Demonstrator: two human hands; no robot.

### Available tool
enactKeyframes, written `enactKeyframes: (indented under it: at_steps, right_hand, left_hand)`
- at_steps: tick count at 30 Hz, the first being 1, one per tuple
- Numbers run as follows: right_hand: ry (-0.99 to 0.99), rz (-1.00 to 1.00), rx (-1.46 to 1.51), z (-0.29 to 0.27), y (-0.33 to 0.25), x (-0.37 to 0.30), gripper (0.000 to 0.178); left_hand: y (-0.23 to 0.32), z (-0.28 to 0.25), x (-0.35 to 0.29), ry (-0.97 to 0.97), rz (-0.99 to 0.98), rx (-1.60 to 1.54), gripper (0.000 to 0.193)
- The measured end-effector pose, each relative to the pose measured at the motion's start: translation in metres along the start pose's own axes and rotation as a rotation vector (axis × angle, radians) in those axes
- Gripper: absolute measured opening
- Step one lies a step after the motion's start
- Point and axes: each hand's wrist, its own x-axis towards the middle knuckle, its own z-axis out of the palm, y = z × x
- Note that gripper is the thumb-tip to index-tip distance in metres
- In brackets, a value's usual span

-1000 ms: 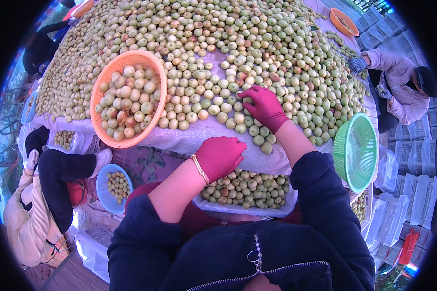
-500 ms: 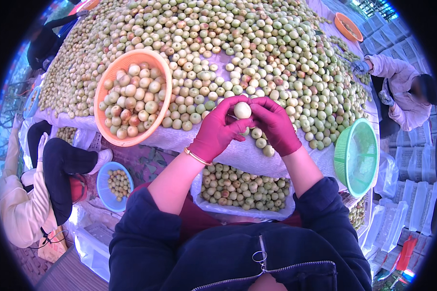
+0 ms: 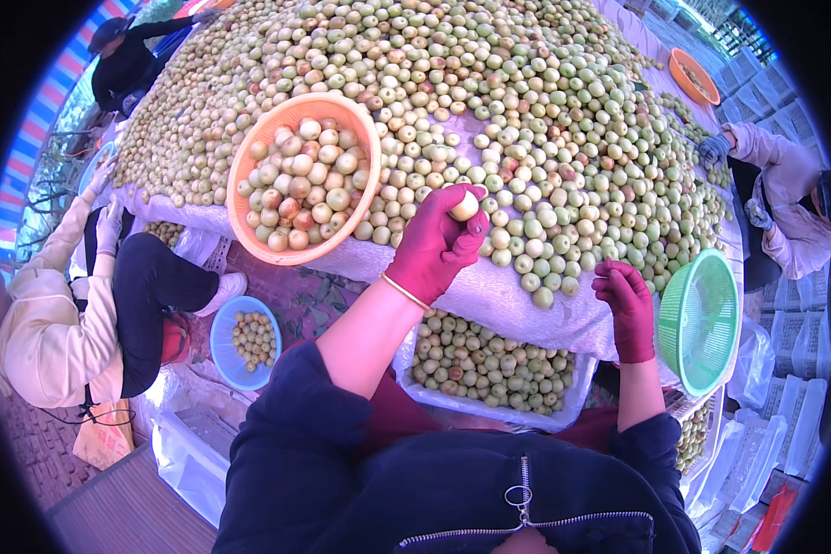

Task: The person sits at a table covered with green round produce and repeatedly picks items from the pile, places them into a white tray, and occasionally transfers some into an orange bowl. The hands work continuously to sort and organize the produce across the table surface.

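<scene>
My left hand [image 3: 443,235], in a dark red glove, is closed round a pale green jujube [image 3: 464,206], held over the near edge of the heap. Apart from it, my right hand [image 3: 626,309], gloved alike, hovers over the table's near edge with fingers loosely bent; no fruit shows in it. Before me a great heap of green and reddish jujubes [image 3: 563,120] covers the table. An orange basket [image 3: 237,189] full of paler, redder fruit stands left of my left hand. Beside my right hand a green basket [image 3: 702,314] is tilted, with no fruit visible inside.
Below the table edge sits a lined crate [image 3: 572,392] of jujubes. A blue basin [image 3: 217,346] with some fruit stands on the floor at left. Co-workers sit at left [image 3: 65,342], far left [image 3: 129,65] and right [image 3: 785,194]. Stacked clear crates [image 3: 757,462] line the right side.
My hands have parted: the right one has let go of the jujube and moved right and toward me. The left keeps hold of it. The whole view has shifted a little.
</scene>
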Motion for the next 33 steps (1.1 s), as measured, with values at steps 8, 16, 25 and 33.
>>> enactKeyframes:
  at_steps: [8, 16, 25, 33]
  right_hand:
    - [-0.039, -0.094, -0.043, -0.024, -0.005, -0.028, 0.021]
    - [0.025, -0.506, -0.585, -0.044, 0.042, 0.015, 0.030]
    - [0.080, -0.826, -1.150, -0.033, 0.077, 0.032, 0.050]
    - [0.113, -0.806, -1.078, -0.033, 0.074, 0.033, 0.047]
  left_hand:
    - [0.069, -0.060, 0.016, 0.008, 0.480, -0.226, 0.025]
    - [0.032, -0.047, 0.030, 0.164, 0.645, 0.706, 0.051]
    - [-0.050, -0.067, 0.043, -0.099, 0.598, 2.219, 0.078]
    - [-0.047, -0.078, 0.085, -0.054, 0.759, 2.117, 0.072]
